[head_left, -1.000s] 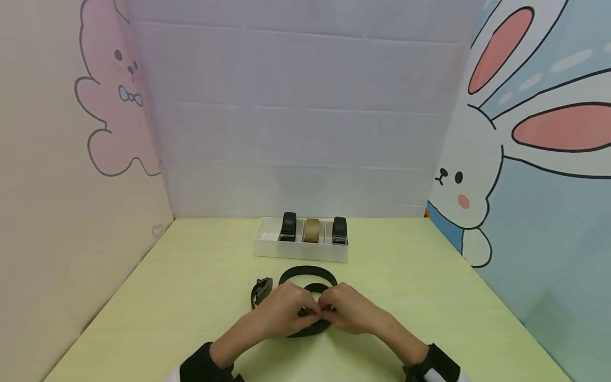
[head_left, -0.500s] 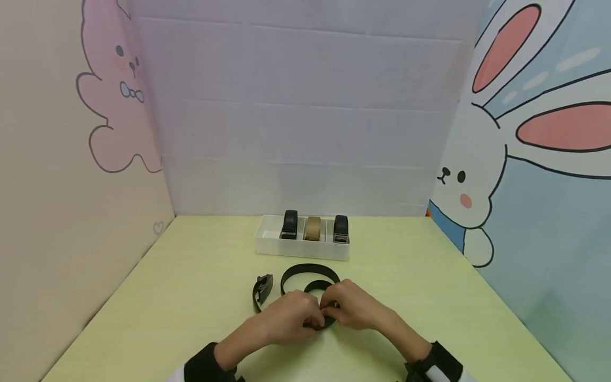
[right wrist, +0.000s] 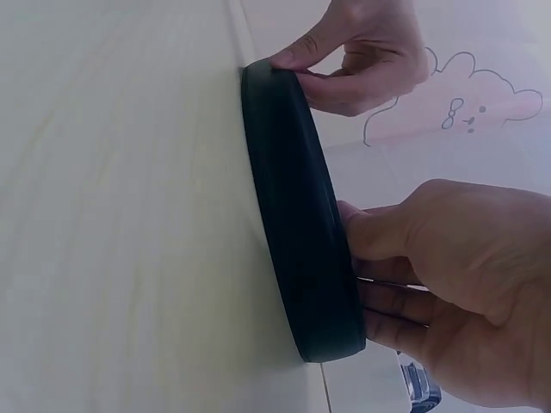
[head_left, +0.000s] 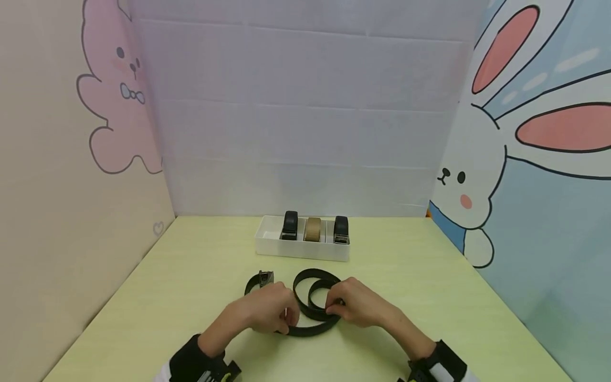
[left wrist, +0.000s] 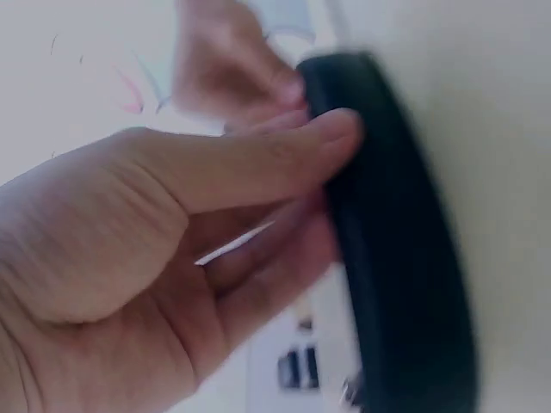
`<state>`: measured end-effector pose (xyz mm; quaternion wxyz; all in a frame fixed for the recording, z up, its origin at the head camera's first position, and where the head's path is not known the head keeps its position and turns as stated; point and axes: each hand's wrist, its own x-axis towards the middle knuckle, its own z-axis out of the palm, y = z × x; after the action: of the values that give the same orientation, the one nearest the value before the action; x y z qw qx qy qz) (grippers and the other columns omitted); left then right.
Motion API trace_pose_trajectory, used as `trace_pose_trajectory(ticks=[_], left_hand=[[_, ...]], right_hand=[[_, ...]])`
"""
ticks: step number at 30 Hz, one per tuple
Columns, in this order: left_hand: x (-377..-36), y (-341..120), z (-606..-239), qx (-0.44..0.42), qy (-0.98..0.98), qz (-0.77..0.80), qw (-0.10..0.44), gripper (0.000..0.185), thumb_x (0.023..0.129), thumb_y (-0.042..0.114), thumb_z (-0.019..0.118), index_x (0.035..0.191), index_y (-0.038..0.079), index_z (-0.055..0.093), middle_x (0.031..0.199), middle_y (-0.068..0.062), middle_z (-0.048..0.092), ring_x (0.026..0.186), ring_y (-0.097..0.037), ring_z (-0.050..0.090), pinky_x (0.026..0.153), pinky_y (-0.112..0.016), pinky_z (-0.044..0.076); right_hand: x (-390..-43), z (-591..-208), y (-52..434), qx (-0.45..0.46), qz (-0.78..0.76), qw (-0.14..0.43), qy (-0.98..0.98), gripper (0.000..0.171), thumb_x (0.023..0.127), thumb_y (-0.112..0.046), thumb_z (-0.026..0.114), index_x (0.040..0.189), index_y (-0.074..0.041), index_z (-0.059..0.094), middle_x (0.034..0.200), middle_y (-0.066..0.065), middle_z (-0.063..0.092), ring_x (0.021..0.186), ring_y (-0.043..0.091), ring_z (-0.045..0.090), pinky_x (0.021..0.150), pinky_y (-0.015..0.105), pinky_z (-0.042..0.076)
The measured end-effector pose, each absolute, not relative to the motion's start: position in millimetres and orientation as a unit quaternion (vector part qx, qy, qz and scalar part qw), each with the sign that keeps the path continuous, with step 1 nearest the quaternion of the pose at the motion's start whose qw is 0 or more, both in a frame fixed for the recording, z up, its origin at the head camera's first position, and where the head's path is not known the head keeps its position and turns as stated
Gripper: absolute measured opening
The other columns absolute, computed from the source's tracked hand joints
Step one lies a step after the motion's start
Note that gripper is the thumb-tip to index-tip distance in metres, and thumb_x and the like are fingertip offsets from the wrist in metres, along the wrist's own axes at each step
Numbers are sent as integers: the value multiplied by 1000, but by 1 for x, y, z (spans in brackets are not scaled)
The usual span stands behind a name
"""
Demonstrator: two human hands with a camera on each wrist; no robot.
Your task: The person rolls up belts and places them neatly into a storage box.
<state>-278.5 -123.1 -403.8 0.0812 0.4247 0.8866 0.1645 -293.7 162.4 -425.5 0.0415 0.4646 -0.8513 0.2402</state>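
Black belt (head_left: 312, 310) partly coiled near the worktop's (head_left: 191, 297) front edge. Left hand (head_left: 267, 314) pinches the outer loop, right hand (head_left: 355, 307) fingers clamp the inner coil. Buckle end (head_left: 261, 279) loose; three rolled belts already in tray (head_left: 267, 245).

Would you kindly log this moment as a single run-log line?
left hand: grips black belt | right hand: pinches coil | belt: partly coiled on table | buckle: loose, left | tray: three rolled belts
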Motion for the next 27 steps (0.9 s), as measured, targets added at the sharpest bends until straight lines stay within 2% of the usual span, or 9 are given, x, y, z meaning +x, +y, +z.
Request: trace_pose_trajectory(ticks=[4,7,10,12,16,19,21,23,27], left_hand=[[-284,-138,-397,401,896,156,107,23,82,-4,96,84,17,87,82,11,80,74,4,64,70,-19,55],[-285,-132,-401,413,886,173,121,17,88,-1,93,93,15,89,89,9,84,78,6,68,73,-17,56],[-283,-114,-410,447,868,185,111,9,94,6,90,101,12,89,92,8,85,81,10,69,76,-11,55],[-280,-102,-418,466,862,183,83,4,98,10,88,101,14,87,90,10,83,79,13,65,76,-8,52],[-273,-87,-426,478,861,171,39,13,101,8,84,91,14,80,77,14,68,69,11,48,69,-7,40],[-271,-87,-426,487,858,160,34,20,102,4,81,85,12,75,72,14,51,67,3,34,66,-11,31],[-274,-92,-422,492,856,154,45,20,102,2,80,85,12,76,73,14,48,68,2,33,65,-12,30],[-278,-101,-417,494,856,144,60,20,101,0,80,86,13,78,73,14,53,68,3,37,66,-11,33],[-287,-124,-405,449,874,145,115,21,96,-4,84,95,16,89,88,13,80,79,6,65,74,-12,51]], right_hand=[[-297,-428,166,464,245,49,-850,10,98,-6,86,92,-13,84,87,-5,82,81,-3,70,76,19,57],[-297,-429,167,462,252,49,-849,10,98,-5,86,92,-12,84,87,-5,81,82,-2,70,77,19,58],[-296,-430,167,459,256,50,-849,11,97,-4,86,92,-12,84,87,-5,81,83,-2,71,77,19,58],[-296,-431,166,458,257,51,-850,12,97,-2,86,92,-13,83,88,-5,81,83,-1,72,77,19,58],[-295,-432,165,459,254,49,-850,12,98,-2,85,94,-13,84,89,-5,81,84,-1,72,77,19,58],[-296,-433,166,461,249,48,-851,12,99,-3,84,94,-14,84,88,-5,80,83,-2,71,77,19,58],[-296,-432,166,464,246,49,-850,11,99,-4,84,93,-14,84,88,-5,80,83,-2,71,77,19,58],[-297,-432,167,464,246,47,-849,10,99,-5,85,93,-13,84,88,-5,80,82,-2,70,77,19,58],[-299,-431,168,470,250,47,-845,9,98,-5,86,92,-12,84,87,-4,80,82,-4,69,77,19,58]])
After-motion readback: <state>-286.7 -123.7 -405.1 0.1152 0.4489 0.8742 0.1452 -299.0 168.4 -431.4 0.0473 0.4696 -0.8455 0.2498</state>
